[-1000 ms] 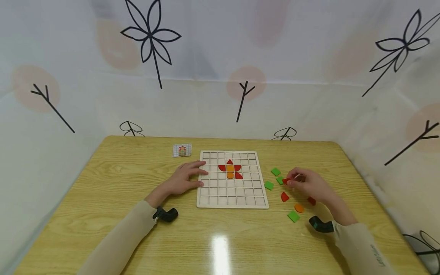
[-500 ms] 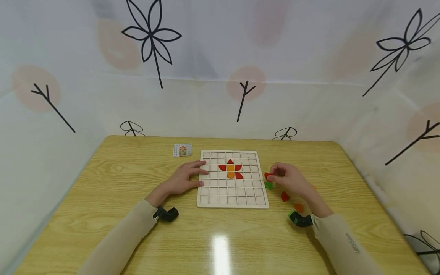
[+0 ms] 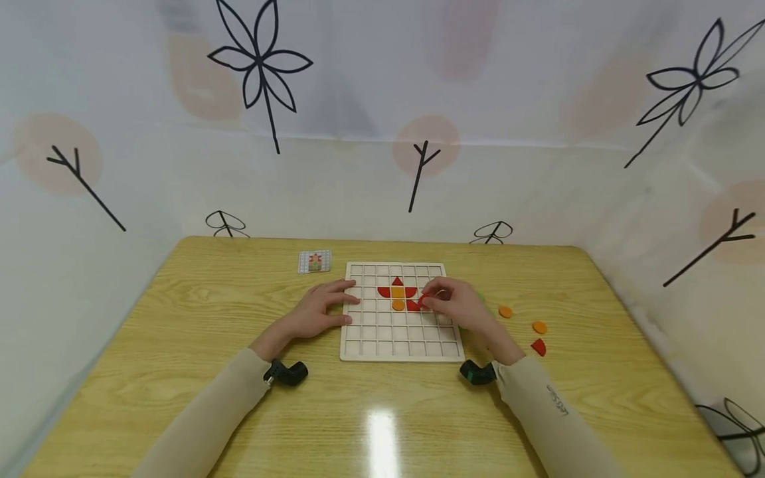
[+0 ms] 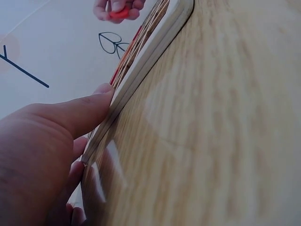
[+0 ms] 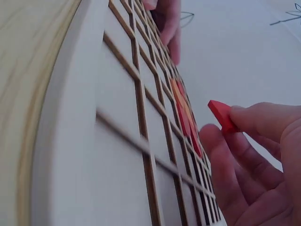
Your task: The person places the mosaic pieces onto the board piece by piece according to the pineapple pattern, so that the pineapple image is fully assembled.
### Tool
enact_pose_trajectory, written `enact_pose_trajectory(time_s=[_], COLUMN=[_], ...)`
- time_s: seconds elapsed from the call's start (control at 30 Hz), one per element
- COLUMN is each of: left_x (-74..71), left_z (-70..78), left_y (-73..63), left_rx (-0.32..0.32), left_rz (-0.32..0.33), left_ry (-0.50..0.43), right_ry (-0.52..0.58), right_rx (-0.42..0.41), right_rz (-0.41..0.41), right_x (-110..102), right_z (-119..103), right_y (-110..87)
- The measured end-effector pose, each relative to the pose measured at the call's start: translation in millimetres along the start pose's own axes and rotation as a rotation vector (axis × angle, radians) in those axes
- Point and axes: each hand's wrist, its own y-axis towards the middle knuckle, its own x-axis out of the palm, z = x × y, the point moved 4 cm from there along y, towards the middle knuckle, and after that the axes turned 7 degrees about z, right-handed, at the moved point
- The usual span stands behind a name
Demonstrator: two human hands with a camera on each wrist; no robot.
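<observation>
A pale wooden grid board (image 3: 373, 335) lies mid-table. Set in its cells are a red triangle (image 3: 397, 281), an orange square (image 3: 398, 292), an orange disc (image 3: 398, 305) and several red quarter-circle pieces (image 3: 383, 292). My left hand (image 3: 315, 309) rests along the board's left edge, fingers spread and thumb at the rim. Over the right half of the board, my right hand (image 3: 459, 305) pinches another red quarter-circle piece (image 5: 225, 115) between thumb and fingers. In the right wrist view this piece is held up off the grid, beside the inset ones.
A small pattern card (image 3: 314, 261) lies beyond the board's upper left corner. To the right are two orange discs (image 3: 505, 311) and a loose red quarter-circle (image 3: 539, 346). Green pieces (image 3: 481, 297) are mostly hidden by my right hand and wrist. A patterned cloth stands behind the table.
My right hand has carried the red quarter-circle leftward from among the loose pieces to above the board. My left hand stays at the board's left edge.
</observation>
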Motion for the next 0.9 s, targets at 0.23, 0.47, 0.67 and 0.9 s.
enact_pose_trajectory(time_s=[0.23, 0.47, 0.67, 0.9], left_x=[-0.7, -0.7, -0.9, -2.2], left_z=[-0.4, 0.3, 1.4, 2.8], left_y=[-1.2, -1.7, -1.0, -0.7], left_rx=[-0.002, -0.009, -0.006, -0.014], left_rz=[0.005, 0.009, 0.012, 0.009], left_ry=[0.004, -0.003, 0.005, 0.000], right_ry=[-0.007, -0.005, -0.079, -0.120], right_rx=[-0.065, -0.047, 0.022, 0.030], right_rz=[0.024, 0.038, 0.029, -0.021], right_x=[30, 52, 59, 62], right_z=[-7, -11, -14, -19], right_y=[19.2, 28.7, 30.4, 30.0])
